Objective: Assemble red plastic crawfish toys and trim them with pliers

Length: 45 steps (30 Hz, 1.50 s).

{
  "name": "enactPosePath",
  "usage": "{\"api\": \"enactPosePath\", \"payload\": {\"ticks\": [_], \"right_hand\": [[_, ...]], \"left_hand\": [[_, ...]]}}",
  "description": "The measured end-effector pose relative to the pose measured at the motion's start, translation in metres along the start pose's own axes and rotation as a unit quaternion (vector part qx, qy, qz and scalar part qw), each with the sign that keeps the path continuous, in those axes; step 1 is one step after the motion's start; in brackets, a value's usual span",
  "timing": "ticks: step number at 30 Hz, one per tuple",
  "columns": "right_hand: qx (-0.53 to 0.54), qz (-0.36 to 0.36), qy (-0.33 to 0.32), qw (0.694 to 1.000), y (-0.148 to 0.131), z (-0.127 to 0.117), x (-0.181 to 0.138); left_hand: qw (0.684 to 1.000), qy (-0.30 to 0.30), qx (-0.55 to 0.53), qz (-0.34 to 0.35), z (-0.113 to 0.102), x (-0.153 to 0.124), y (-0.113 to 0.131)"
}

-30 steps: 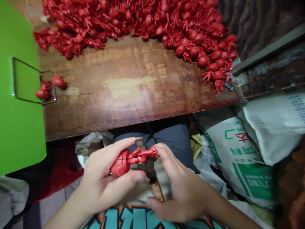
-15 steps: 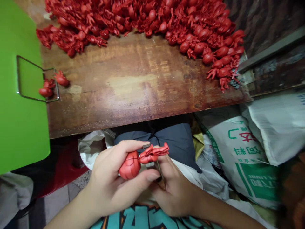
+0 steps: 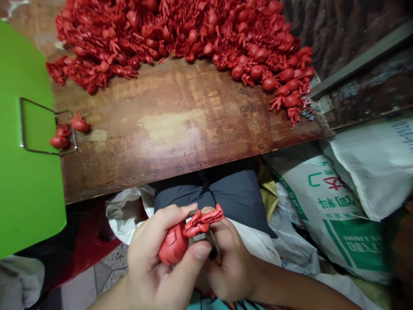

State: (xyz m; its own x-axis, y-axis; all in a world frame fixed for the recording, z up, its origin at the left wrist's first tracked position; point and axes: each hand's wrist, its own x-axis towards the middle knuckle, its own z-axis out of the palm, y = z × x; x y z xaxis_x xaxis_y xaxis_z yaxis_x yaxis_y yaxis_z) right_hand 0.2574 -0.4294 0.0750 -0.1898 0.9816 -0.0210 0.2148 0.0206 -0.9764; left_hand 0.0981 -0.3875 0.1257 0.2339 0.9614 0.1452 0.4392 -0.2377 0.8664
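Observation:
My left hand point(image 3: 151, 254) is closed around the round, line-marked head of a red plastic toy figure point(image 3: 173, 246), low in front of my lap. The figure's slim body and limbs point(image 3: 201, 221) point right, towards my right hand. My left thumb and fingertips lie around a grey metal tool point(image 3: 201, 237) just below the body. My right hand point(image 3: 230, 254) is closed on this tool's dark handle; its grip and the tool's exact kind are mostly hidden. The body appears to meet the head, with the tool's jaws close to that joint.
A large heap of red toy parts point(image 3: 180, 38) covers the back of the wooden table point(image 3: 155, 159). A green board point(image 3: 29, 193) with a wire handle point(image 3: 21, 125) stands left, near a few loose red pieces point(image 3: 80, 123). White printed sacks point(image 3: 348, 224) lie right.
Both hands have moved slightly down in view with the figure. The thin gap between its head and body no longer shows. The table has shifted a little in the picture.

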Motion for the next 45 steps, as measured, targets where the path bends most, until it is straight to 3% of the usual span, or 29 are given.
{"api": "enactPosePath", "payload": {"ticks": [6,18,24,28,30,32,34,37,39,42,45], "right_hand": [[0.039,0.008,-0.023,0.999,0.001,-0.001,0.002],[0.059,0.002,0.041,0.997,0.006,0.001,-0.003],[0.094,0.062,0.003,0.994,0.005,-0.001,-0.001],[0.093,0.157,-0.041,0.982,0.007,-0.009,0.000],[0.131,0.196,-0.072,0.969,0.011,-0.013,-0.001],[0.209,0.214,-0.090,0.950,0.018,-0.014,-0.004],[0.312,0.238,-0.061,0.918,0.027,-0.011,-0.008],[0.439,0.299,-0.009,0.847,0.042,-0.001,-0.012],[0.476,0.329,0.000,0.816,0.049,0.003,-0.012],[0.493,0.352,0.003,0.796,0.053,0.002,-0.011],[0.466,0.348,-0.013,0.813,0.052,-0.003,-0.013]], "left_hand": [[0.997,0.028,0.062,0.037,0.005,0.001,0.002],[1.000,-0.004,0.006,0.003,0.010,0.004,-0.003],[0.997,-0.009,-0.037,-0.063,0.015,0.008,-0.003],[0.991,-0.009,-0.053,-0.119,0.016,0.007,-0.014],[0.984,0.040,-0.054,-0.166,0.016,0.008,-0.016],[0.957,0.127,-0.100,-0.240,0.015,0.011,-0.015],[0.900,0.172,-0.221,-0.335,0.012,0.018,-0.011],[0.772,0.115,-0.420,-0.464,0.007,0.030,-0.004],[0.703,0.095,-0.487,-0.510,0.003,0.035,-0.001],[0.661,0.110,-0.514,-0.535,0.000,0.038,0.001],[0.662,0.130,-0.502,-0.541,0.000,0.037,0.002]]}}
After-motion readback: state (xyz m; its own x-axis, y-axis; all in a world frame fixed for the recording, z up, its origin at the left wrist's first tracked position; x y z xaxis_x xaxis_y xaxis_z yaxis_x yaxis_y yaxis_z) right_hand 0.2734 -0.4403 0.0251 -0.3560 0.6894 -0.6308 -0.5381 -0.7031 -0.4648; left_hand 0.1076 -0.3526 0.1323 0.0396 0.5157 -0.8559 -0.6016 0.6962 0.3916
